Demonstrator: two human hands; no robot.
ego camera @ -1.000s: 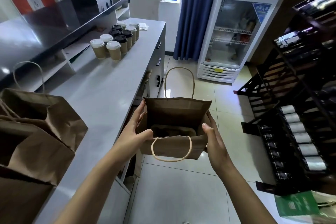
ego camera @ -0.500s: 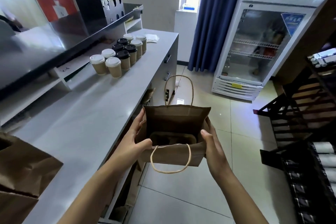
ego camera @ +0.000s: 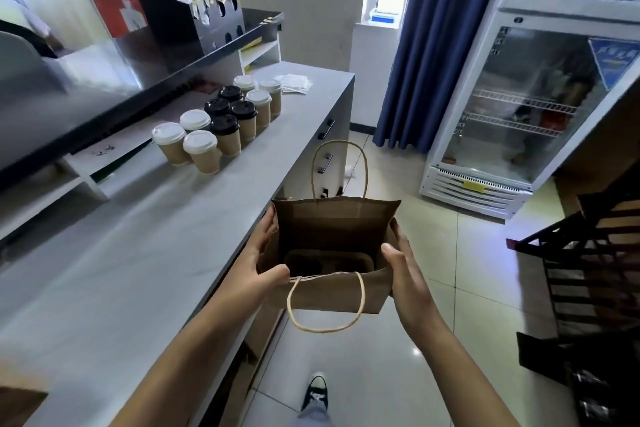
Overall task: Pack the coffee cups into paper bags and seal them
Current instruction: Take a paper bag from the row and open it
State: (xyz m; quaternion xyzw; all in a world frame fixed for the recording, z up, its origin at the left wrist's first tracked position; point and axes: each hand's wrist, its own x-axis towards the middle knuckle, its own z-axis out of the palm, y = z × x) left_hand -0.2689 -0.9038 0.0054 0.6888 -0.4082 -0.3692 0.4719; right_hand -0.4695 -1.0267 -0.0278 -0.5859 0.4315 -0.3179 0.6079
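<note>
An open brown paper bag with twine handles hangs in the air just off the counter's front edge. A moulded cup carrier lies at its bottom. My left hand grips the bag's left wall, thumb over the near rim. My right hand holds the right wall, thumb at the rim and fingers outside. Several paper coffee cups with white and black lids stand grouped on the grey counter, far left of the bag.
White napkins lie behind the cups. A black organizer sits on the raised dark shelf. A glass-door fridge stands across the tiled floor, black racks at right. Another brown bag's corner shows bottom left.
My view has moved forward along the counter toward the cups. The brown bags at the left have slid almost out of view. Both hands keep the same hold on the bag.
</note>
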